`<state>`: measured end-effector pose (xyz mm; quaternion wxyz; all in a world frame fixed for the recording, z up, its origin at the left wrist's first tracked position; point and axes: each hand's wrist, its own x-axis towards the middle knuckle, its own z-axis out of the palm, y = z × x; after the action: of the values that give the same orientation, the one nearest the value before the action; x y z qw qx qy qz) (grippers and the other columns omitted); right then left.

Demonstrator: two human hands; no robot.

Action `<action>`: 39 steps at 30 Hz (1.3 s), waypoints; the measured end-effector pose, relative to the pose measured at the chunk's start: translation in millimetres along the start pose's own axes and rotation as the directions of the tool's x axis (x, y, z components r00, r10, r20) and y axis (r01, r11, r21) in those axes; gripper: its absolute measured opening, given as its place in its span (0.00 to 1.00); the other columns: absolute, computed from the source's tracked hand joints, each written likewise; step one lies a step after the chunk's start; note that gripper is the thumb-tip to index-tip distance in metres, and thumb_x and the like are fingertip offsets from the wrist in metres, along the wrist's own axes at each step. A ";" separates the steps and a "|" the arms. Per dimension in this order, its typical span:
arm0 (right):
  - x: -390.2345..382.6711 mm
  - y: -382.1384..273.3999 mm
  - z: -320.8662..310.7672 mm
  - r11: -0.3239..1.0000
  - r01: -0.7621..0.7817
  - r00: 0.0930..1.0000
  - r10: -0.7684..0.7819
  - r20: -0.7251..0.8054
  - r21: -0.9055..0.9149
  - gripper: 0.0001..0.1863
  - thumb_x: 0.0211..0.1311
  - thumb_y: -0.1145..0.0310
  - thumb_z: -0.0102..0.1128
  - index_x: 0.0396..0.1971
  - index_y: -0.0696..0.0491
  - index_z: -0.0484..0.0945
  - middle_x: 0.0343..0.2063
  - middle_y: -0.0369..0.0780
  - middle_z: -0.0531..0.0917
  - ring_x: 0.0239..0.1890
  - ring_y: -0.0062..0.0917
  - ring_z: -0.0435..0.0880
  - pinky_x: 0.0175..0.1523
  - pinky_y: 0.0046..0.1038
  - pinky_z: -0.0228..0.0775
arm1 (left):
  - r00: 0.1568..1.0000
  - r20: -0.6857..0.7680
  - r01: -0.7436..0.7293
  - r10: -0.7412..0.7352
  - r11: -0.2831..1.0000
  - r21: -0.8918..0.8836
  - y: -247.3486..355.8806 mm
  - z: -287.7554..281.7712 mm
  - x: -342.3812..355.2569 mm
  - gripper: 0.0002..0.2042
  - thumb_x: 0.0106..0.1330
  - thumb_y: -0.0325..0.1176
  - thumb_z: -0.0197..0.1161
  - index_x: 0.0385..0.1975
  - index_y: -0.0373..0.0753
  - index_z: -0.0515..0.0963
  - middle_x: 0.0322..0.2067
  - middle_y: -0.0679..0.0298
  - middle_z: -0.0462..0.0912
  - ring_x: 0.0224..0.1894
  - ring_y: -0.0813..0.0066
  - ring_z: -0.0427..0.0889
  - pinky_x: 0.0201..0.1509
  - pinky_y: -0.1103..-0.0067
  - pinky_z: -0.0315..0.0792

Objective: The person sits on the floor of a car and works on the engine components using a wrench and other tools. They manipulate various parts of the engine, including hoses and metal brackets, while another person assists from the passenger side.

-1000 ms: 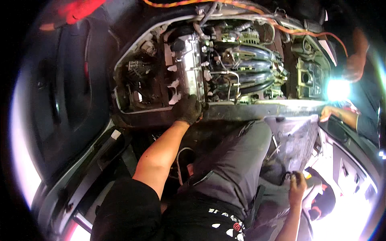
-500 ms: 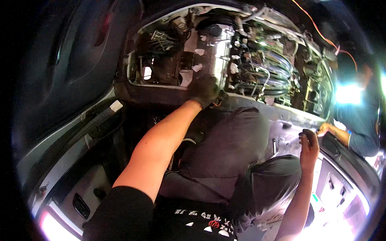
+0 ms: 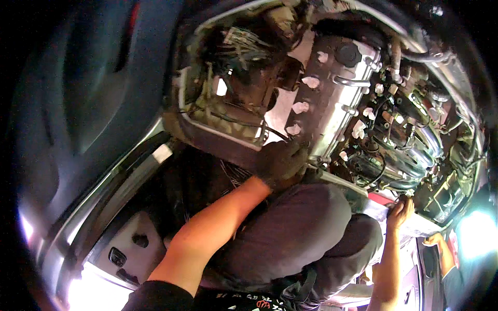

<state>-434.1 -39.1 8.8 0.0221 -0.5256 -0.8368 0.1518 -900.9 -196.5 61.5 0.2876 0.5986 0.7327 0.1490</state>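
Observation:
My left hand (image 3: 282, 163), in a dark glove, reaches to the near end of the engine's valve cover (image 3: 337, 98), at the near rim of the engine opening. Its fingers blend into the dark parts there, so I cannot tell if it holds anything. My bare right hand (image 3: 400, 211) is up at the near right edge of the opening, below the curved intake pipes (image 3: 423, 150). Its fingers are curled together; what lies in or under them is too small to make out. Whitish wads (image 3: 301, 107) sit along both sides of the valve cover.
My bent knees (image 3: 295, 233) fill the space below the opening. On the left is a dark panel (image 3: 98, 78) and a door card (image 3: 127, 249). Another person's hand (image 3: 436, 241) is at the right, near a bright lamp (image 3: 476, 233). Loose wires (image 3: 241, 44) lie at the far left.
My view has moved closer to the engine, which now looks larger. My right hand has gone from beside the opening up to its edge. My left hand stays by the valve cover's near end.

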 end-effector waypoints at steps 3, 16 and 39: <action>7.0 -1.3 -2.1 0.998 0.015 0.999 -0.018 0.050 0.058 0.19 0.69 0.58 0.42 0.35 0.58 0.77 0.32 0.47 0.78 0.36 0.45 0.76 0.43 0.42 0.64 | 0.999 -0.048 0.009 -0.006 0.999 0.050 -2.2 4.3 -4.1 0.13 0.51 0.42 0.64 0.35 0.45 0.79 0.28 0.62 0.75 0.27 0.59 0.77 0.33 0.61 0.72; 18.9 -17.0 -13.4 0.998 0.010 0.992 -0.018 0.124 0.066 0.14 0.69 0.63 0.42 0.32 0.55 0.75 0.29 0.42 0.78 0.33 0.39 0.75 0.43 0.38 0.63 | 0.994 -0.107 0.015 0.005 0.982 0.190 3.1 11.1 6.9 0.15 0.46 0.44 0.65 0.33 0.45 0.81 0.26 0.63 0.74 0.30 0.58 0.77 0.34 0.64 0.72; -6.0 7.9 -11.7 0.992 0.060 0.990 -0.073 0.118 0.110 0.17 0.69 0.61 0.45 0.36 0.60 0.77 0.34 0.48 0.80 0.36 0.45 0.77 0.45 0.43 0.67 | 0.389 0.881 0.061 -0.270 0.962 0.268 -71.2 52.5 78.2 0.18 0.55 0.34 0.56 0.47 0.42 0.80 0.38 0.45 0.83 0.41 0.45 0.83 0.48 0.61 0.77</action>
<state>-422.3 -38.5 18.5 0.0038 -0.4852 -0.8443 0.2272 -935.0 -144.9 -39.0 0.5940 0.5307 0.5242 -0.3012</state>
